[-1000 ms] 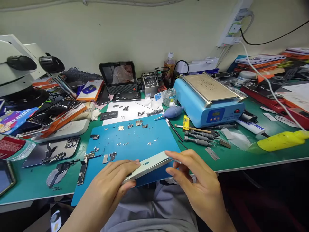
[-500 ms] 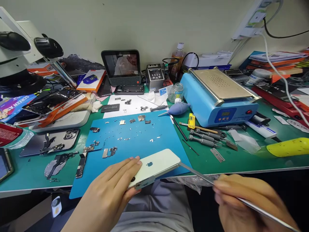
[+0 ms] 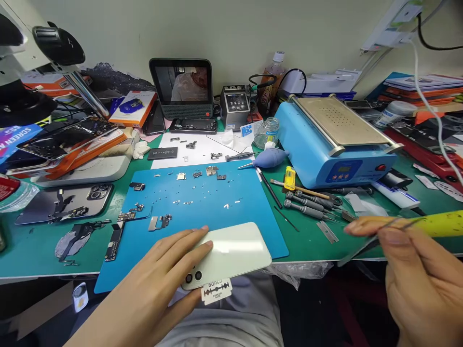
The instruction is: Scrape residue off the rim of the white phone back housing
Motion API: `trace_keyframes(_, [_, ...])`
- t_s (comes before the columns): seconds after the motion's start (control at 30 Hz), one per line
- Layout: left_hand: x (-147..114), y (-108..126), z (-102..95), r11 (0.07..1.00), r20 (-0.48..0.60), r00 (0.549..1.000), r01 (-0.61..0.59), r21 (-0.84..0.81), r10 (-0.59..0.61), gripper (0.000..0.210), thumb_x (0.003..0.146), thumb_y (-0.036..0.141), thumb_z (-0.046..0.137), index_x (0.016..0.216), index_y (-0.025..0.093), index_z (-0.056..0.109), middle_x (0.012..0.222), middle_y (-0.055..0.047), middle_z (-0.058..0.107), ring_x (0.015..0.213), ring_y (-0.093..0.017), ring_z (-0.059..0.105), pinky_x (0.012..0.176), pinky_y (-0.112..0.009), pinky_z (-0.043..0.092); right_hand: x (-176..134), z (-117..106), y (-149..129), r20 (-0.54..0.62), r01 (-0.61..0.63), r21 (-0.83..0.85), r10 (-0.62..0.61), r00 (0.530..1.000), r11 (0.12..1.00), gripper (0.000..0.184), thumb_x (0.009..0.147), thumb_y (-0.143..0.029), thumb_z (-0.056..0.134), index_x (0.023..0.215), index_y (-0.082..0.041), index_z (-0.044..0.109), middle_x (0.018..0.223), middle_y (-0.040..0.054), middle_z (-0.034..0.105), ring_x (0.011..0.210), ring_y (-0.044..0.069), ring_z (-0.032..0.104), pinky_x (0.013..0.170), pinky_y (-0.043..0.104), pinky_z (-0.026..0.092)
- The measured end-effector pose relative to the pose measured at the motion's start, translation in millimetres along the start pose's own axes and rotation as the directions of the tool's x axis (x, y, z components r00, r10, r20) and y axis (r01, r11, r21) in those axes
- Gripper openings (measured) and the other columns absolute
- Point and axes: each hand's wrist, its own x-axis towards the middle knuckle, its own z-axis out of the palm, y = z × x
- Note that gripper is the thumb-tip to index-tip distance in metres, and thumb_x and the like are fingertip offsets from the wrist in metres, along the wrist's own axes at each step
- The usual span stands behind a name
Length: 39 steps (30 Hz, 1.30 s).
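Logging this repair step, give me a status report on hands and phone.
Left hand holds pale green phone, back up. Razor blade wedged at its near edge. Right hand grips thin metal tool, clear of phone.

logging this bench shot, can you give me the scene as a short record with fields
left hand: left hand grips white phone, back up, at the near edge of the blue mat
razor blade: razor blade sticks out from under the phone's near edge
right hand: right hand holds thin metal pry tool, blurred, off to the right
nearby: precision screwdrivers, blue heating plate

Pale green phone (image 3: 231, 253) (back up) overhangs blue mat (image 3: 202, 202).
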Motion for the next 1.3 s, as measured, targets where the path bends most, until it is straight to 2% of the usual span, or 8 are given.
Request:
trace_keyframes(0.13, [3.2,-6.1,6.8,1.000,-0.022,1.000,0.022,0.015,-0.022,0.052,0.120,0.043,0.046,0.171,0.031,0.048,0.184,0.003,0.046,0.160,-0.025,0.059,0.115,-0.044,0.068,10.3,7.6,-1.5,0.268,0.126,-0.113,-0.092,0.959,0.986,0.024,0.119,-0.043,0.062,0.112,-0.029,0.080,0.099,-0.0043,0.081,0.083,0.012,0.078,0.078,0.023,0.061])
trace_keyframes(0.27, [2.8,-8.7,7.4,0.997,-0.021,0.997,0.071,-0.034,-0.071,0.058,0.120,0.054,0.046,0.173,0.031,0.043,0.176,0.002,0.057,0.156,-0.023,0.062,0.118,-0.043,0.066,7.8,30.1,1.2,0.352,0.256,-0.138,-0.194,0.916,0.957,0.028,0.121,-0.047,0.058,0.130,-0.029,0.078,0.123,-0.0027,0.079,0.109,0.014,0.079,0.097,0.025,0.058])
trace_keyframes(0.5, [-0.3,-4.7,4.5,0.992,0.001,0.995,0.101,-0.077,-0.101,0.066,0.118,0.052,0.051,0.176,0.024,0.039,0.183,0.002,0.047,0.167,-0.017,0.048,0.137,-0.036,0.046,-4.0,43.3,19.0,0.347,0.450,-0.315,-0.340,0.874,0.836,0.041,0.114,-0.034,0.067,0.150,-0.015,0.073,0.118,0.0121,0.077,0.103,0.034,0.073,0.097,0.047,0.055])
trace_keyframes(0.63, [3.6,-4.6,-0.1,0.995,0.002,0.999,0.053,-0.078,-0.053,0.062,0.118,0.042,0.055,0.173,0.016,0.043,0.181,-0.003,0.051,0.169,-0.022,0.045,0.140,-0.040,0.044,-10.5,37.9,3.6,0.289,0.494,-0.371,-0.408,0.866,0.786,0.060,0.105,-0.023,0.080,0.164,-0.023,0.066,0.124,0.0140,0.078,0.102,0.036,0.074,0.094,0.050,0.056])
trace_keyframes(0.73, [6.6,-4.7,-3.3,0.994,0.006,0.999,0.041,-0.097,-0.041,0.062,0.117,0.039,0.058,0.172,0.013,0.044,0.179,-0.005,0.054,0.167,-0.025,0.047,0.140,-0.042,0.045,-25.7,42.3,-30.8,0.332,0.566,-0.068,-0.516,0.789,0.822,0.044,0.106,-0.023,0.082,0.149,-0.020,0.075,0.114,0.0102,0.080,0.099,0.026,0.073,0.093,0.043,0.056])
trace_keyframes(0.83, [8.3,-7.0,-5.3,0.989,0.002,0.999,0.041,-0.140,-0.041,0.063,0.117,0.038,0.060,0.172,0.013,0.043,0.177,-0.007,0.056,0.165,-0.025,0.049,0.139,-0.043,0.047,-46.9,53.9,-68.8,0.411,0.579,0.183,-0.597,0.689,0.795,0.020,0.111,-0.024,0.076,0.129,-0.016,0.080,0.111,0.0066,0.082,0.110,0.020,0.071,0.112,0.040,0.052])
trace_keyframes(1.1, [5.9,-16.7,-9.8,0.981,0.039,0.999,-0.013,-0.194,0.021,0.054,0.116,0.029,0.059,0.167,0.015,0.050,0.182,-0.012,0.048,0.169,-0.029,0.045,0.138,-0.050,0.049,-61.4,71.0,-91.9,0.421,0.658,0.211,-0.675,0.607,0.723,0.031,0.117,-0.005,0.052,0.127,-0.009,0.082,0.118,0.0060,0.085,0.118,0.018,0.070,0.127,0.041,0.046])
trace_keyframes(1.3, [5.4,-20.7,-14.7,0.980,0.058,0.997,-0.044,-0.196,0.056,0.051,0.117,0.026,0.055,0.166,0.013,0.053,0.181,-0.015,0.048,0.168,-0.032,0.047,0.136,-0.051,0.053,-62.7,76.7,-94.8,0.382,0.678,0.203,-0.694,0.610,0.707,0.025,0.114,-0.004,0.059,0.120,-0.008,0.083,0.112,0.0076,0.085,0.113,0.019,0.071,0.120,0.040,0.050])
